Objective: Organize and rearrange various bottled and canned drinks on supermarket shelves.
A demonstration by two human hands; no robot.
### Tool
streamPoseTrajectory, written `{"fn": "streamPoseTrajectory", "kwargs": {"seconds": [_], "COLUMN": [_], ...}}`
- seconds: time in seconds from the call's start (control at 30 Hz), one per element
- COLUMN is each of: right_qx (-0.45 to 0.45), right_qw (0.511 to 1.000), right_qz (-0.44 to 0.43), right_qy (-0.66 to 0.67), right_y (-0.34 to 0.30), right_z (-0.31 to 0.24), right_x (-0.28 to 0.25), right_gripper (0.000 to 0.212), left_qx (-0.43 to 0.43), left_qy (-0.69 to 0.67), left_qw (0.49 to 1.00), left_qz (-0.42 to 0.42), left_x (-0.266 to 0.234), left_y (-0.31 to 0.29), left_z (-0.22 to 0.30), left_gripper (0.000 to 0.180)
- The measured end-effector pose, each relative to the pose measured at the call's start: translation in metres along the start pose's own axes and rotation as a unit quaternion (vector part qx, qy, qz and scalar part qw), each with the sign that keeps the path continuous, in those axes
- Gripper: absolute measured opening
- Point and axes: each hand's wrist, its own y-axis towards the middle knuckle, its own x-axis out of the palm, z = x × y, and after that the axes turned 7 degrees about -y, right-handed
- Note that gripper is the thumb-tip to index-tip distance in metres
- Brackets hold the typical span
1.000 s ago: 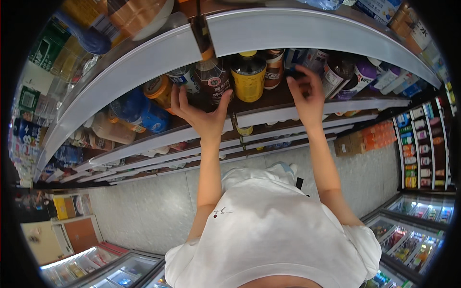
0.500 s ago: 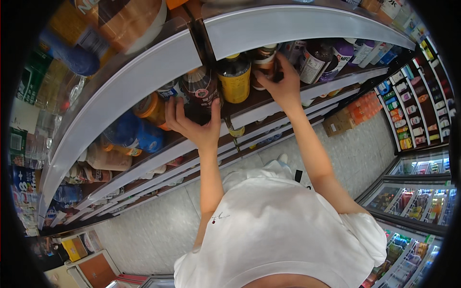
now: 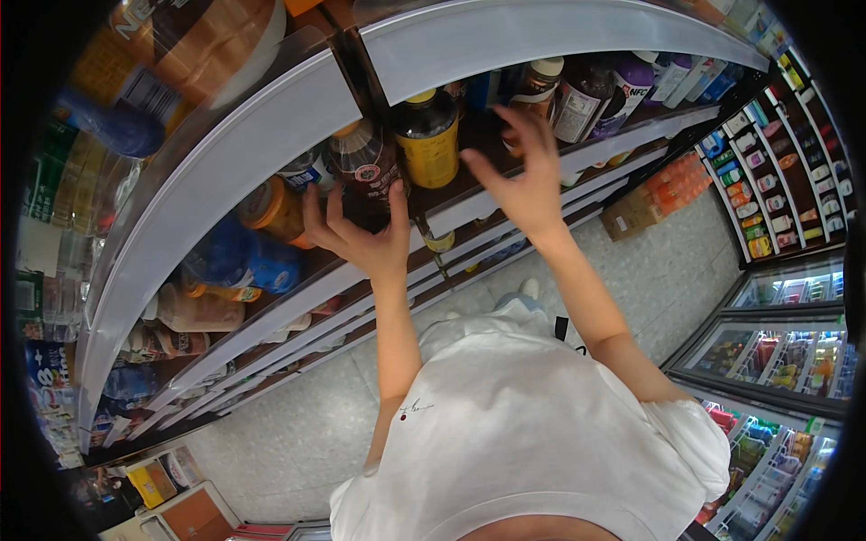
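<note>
My left hand (image 3: 374, 245) reaches onto the shelf. Its thumb and fingers lie on either side of the lower part of a dark-brown drink bottle (image 3: 361, 167) with a round pink emblem. Just right of that stands a dark bottle with a yellow label (image 3: 428, 149), upright. My right hand (image 3: 528, 185) is open, thumb and fingers spread, in front of the gap beside the yellow-labelled bottle. Behind its fingertips stands a brown bottle with a pale cap (image 3: 539, 81), partly hidden by the hand. A dark bottle with a white label (image 3: 577, 108) is close on its right.
A pale shelf lip (image 3: 541, 45) curves above both hands, and another shelf edge (image 3: 478, 209) runs below them. Orange-lidded jars (image 3: 266, 206) and blue bottles (image 3: 244, 257) stand to the left. Purple-capped bottles (image 3: 631, 81) are at the right. A cardboard box (image 3: 630, 215) sits on the floor.
The brown bottle my right hand was holding now stands farther right, leaving a gap beside the yellow-labelled bottle. My right hand has let go and opened. My left hand stays at its bottle.
</note>
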Motion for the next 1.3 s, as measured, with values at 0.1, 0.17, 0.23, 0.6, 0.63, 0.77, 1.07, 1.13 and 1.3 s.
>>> {"fn": "streamPoseTrajectory", "kwargs": {"seconds": [0.1, 0.17, 0.23, 0.6, 0.63, 0.77, 1.07, 1.13, 1.3], "right_qx": [-0.053, -0.087, -0.065, -0.03, -0.037, -0.024, 0.033, 0.017, -0.036], "right_qw": [0.996, 0.994, 0.995, 0.993, 0.991, 0.975, 0.99, 0.99, 0.991], "right_qz": [-0.07, -0.059, -0.067, 0.01, 0.017, 0.062, 0.074, 0.095, 0.114], "right_qy": [-0.014, 0.0, 0.031, -0.118, -0.126, -0.213, -0.118, -0.103, -0.058], "right_y": [0.006, 0.008, 0.008, 0.004, 0.005, 0.001, -0.003, -0.011, -0.028], "right_z": [-0.008, -0.008, -0.009, -0.001, 0.002, 0.003, 0.012, 0.016, 0.017], "right_x": [0.021, 0.035, 0.044, 0.015, 0.013, 0.007, 0.008, 0.012, 0.014], "right_gripper": [0.075, 0.08, 0.082, 0.083, 0.083, 0.086, 0.081, 0.075, 0.053], "left_qx": [0.009, 0.011, 0.012, 0.031, 0.03, 0.025, -0.001, 0.006, -0.002], "left_qy": [0.002, 0.0, 0.002, -0.013, -0.014, -0.012, -0.026, -0.032, -0.074], "left_qw": [1.0, 1.0, 1.0, 0.999, 0.999, 1.0, 1.0, 0.999, 0.997], "left_qz": [-0.001, -0.004, -0.007, -0.001, -0.001, -0.007, -0.006, -0.001, -0.014], "left_x": [-0.001, -0.002, -0.003, -0.005, -0.005, -0.005, -0.007, -0.004, -0.003], "left_y": [0.0, -0.001, -0.001, -0.001, -0.001, -0.001, -0.006, -0.005, -0.007], "left_z": [-0.001, -0.001, -0.003, -0.008, -0.008, -0.006, -0.006, -0.006, -0.007], "left_gripper": [0.064, 0.064, 0.063, 0.054, 0.054, 0.052, 0.051, 0.051, 0.046]}}
